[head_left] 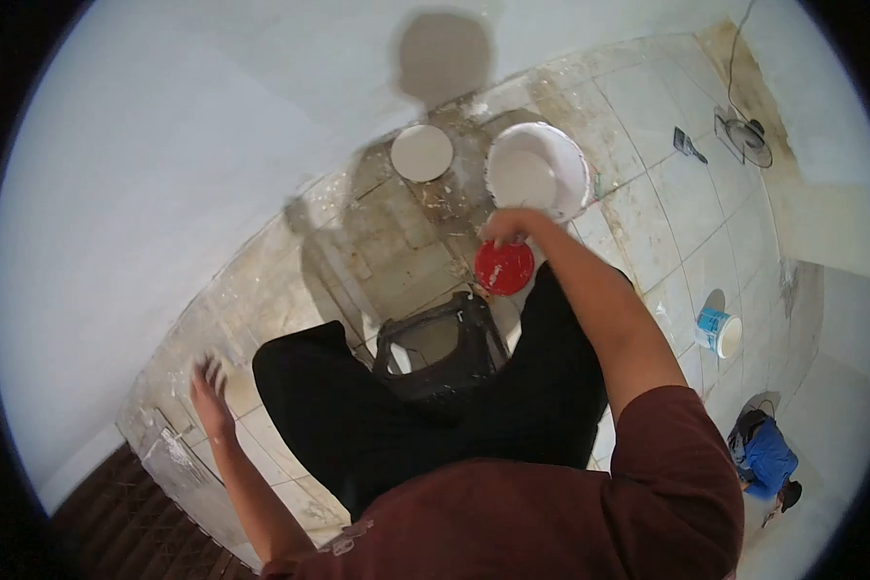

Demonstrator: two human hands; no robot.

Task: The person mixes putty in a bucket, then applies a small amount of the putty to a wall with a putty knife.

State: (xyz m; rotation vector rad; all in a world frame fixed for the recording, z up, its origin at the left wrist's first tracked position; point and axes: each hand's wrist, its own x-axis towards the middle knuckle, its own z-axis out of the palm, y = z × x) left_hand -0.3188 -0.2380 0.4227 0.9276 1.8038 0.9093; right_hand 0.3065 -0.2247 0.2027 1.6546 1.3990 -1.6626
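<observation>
My right hand (510, 226) reaches forward between my knees, its fingers closed at the upper rim of a small round red container (505, 269) with pale smears on it. Just beyond that hand stands a large white bucket (572, 162) with whitish material inside. A round, off-white disc-like top (421, 153) is to the bucket's left, near the wall. My left hand (210, 379) is held out to the left over the floor, fingers apart and holding nothing. Below the red container, a dark plastic stool (445, 372) shows between my legs.
A paintbrush (688, 145) lies on the stained tiles, near a round fan-like object (747, 140) with a cord. Farther right is a blue-and-white tub (713, 331). A person in blue (771, 456) is at the far right. The pale wall (213, 145) runs along the left.
</observation>
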